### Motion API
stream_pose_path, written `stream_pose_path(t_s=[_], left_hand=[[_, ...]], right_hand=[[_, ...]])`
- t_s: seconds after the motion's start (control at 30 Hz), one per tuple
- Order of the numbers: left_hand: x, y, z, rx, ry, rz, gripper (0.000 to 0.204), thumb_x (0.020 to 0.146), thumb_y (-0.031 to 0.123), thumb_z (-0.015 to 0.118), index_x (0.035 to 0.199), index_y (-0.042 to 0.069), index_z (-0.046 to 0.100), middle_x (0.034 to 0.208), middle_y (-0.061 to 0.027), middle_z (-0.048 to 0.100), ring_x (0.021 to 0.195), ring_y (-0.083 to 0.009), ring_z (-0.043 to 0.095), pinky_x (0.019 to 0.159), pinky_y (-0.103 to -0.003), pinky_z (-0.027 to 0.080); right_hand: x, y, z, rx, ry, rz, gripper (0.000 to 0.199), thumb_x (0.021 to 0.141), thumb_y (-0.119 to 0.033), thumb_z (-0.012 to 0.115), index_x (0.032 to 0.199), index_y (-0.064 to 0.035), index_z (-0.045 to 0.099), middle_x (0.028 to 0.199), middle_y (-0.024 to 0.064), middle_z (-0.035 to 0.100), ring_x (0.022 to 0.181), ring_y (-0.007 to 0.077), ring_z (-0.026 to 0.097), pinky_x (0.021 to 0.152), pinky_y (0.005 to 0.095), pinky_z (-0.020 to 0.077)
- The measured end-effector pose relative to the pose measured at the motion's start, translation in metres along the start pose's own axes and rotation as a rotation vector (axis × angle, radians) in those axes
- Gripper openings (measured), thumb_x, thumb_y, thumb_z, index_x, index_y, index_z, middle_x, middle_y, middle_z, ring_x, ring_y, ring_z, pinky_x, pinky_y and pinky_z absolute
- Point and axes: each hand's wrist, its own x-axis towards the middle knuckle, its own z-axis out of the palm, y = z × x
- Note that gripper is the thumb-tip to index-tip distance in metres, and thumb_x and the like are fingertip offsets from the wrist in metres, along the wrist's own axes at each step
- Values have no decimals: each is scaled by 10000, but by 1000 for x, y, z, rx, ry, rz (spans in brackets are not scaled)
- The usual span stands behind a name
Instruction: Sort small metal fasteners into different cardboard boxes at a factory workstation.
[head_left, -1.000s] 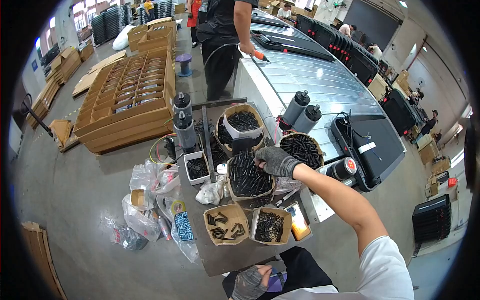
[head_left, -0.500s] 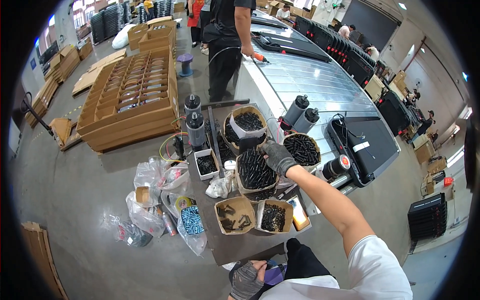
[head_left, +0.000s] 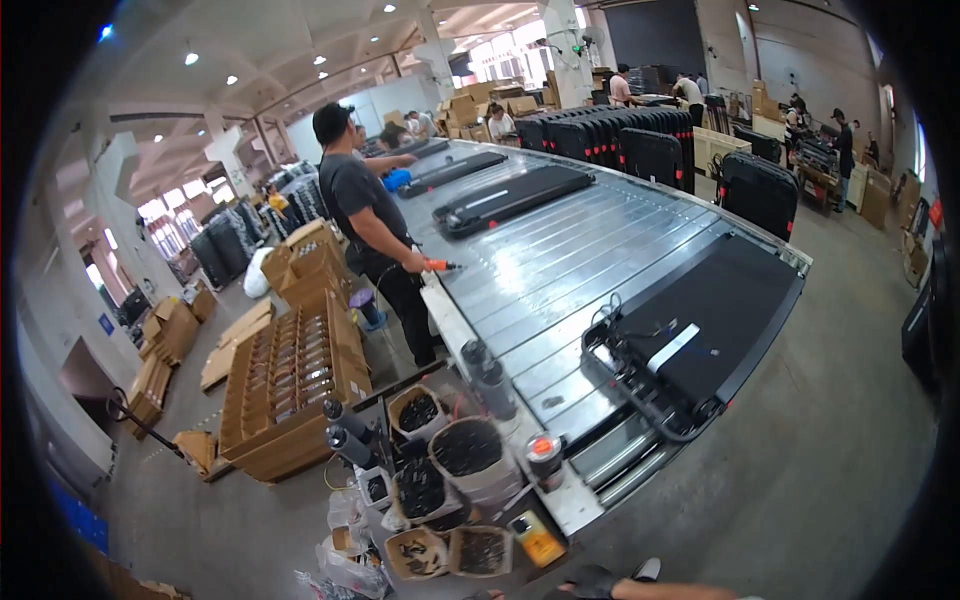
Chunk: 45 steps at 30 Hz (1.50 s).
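My right hand [head_left: 592, 582], in a dark grey glove, is low at the bottom edge, just in front of the small workbench. Blur and the picture's edge hide its fingers and anything in them. Of my left hand [head_left: 486, 595] only a sliver seems to show beside it. Nearest to them are an open box of small dark parts [head_left: 480, 552], a box with a few black pieces [head_left: 415, 556] and a yellow-screened phone [head_left: 537, 540]. Behind stand a box of black screws [head_left: 425, 492] and a larger container of black screws [head_left: 468, 448].
A metal roller-type conveyor table [head_left: 520, 270] carries black flat units [head_left: 700, 330]. A co-worker [head_left: 370, 210] stands at its left side holding an orange-tipped power tool [head_left: 440, 265]. Grey cylinders [head_left: 488, 378] flank the boxes. A divided carton [head_left: 295, 370] and plastic bags [head_left: 352, 565] lie left.
The view has swung up toward the conveyor. My right hand has come away from the black screws back toward my body; my left hand has almost left the picture.
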Motion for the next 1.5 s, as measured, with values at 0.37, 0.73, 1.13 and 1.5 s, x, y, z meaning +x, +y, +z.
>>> stream_pose_path(t_s=[0.37,0.73,1.13,1.5], left_hand=[[132,182,248,-173,-453,188,265,888,323,609,1039,122,691,958,-155,696,933,-348,655,781,-439,506],[262,391,426,-39,-613,329,380,878,438,618,823,67,683,852,-185,682,830,-368,661,686,-448,514],[471,697,753,-131,-953,1016,194,872,235,641,940,59,684,984,-161,699,913,-316,665,809,-384,530],[517,867,982,-79,-782,1172,244,881,291,628,987,80,689,903,-96,712,827,-262,669,767,-389,530]], right_hand=[[-495,373,-115,890,1299,1261,263,908,-170,503,664,-173,405,564,-15,372,497,118,296,468,343,248],[-503,337,-61,1473,1194,1112,430,921,-367,614,1274,-137,530,1068,85,698,952,222,663,954,390,450],[-500,394,-248,1640,2091,1368,382,925,-343,602,1230,-115,566,986,82,705,886,211,665,904,387,479],[-716,706,-285,1443,1833,1511,195,913,-300,600,1001,-130,634,791,37,628,679,173,541,658,354,462]])
